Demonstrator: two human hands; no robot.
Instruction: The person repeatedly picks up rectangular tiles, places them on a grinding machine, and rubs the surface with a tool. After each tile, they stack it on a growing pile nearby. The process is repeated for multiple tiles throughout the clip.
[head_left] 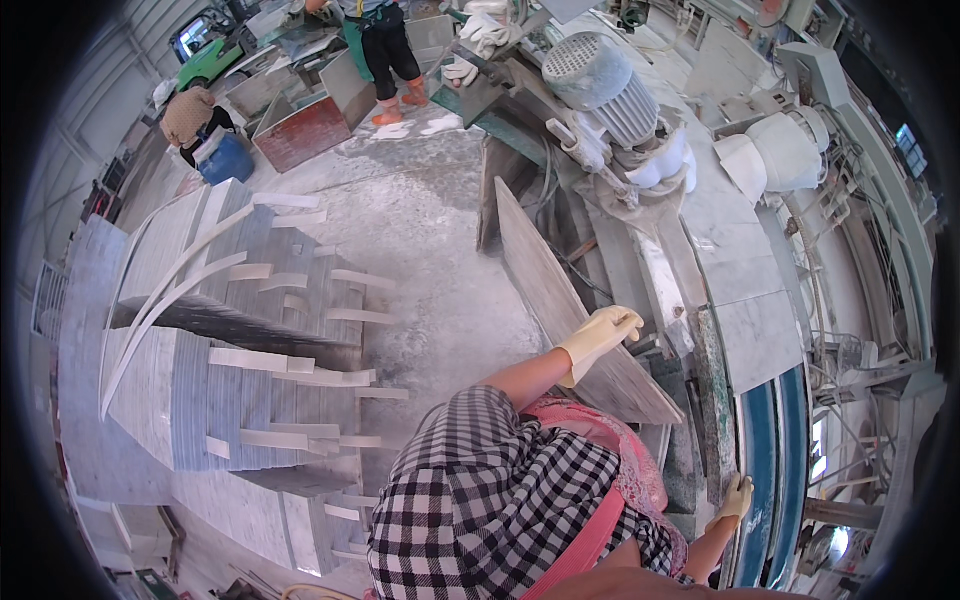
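Note:
My left hand (602, 340), in a pale yellow rubber glove, is at the upper edge of a grey stone slab (575, 300) that leans tilted against the machine bed. Its fingers are bent over that edge. My right hand (737, 499), gloved alike, rests on the machine's side edge beside the blue belts (775, 480). Its fingers are slightly apart, and nothing shows in them. White-grey stone tiles (750, 325) lie flat on the bed ahead of the belts.
Stacks of stone slabs (175, 400) with pale spacer strips (290, 365) stand at left. A dusty motor (600, 85) sits over the bed ahead. Two people are farther back, near a blue barrel (224, 160) and a reddish stone panel (300, 135). Concrete floor (440, 290) lies between stacks and machine.

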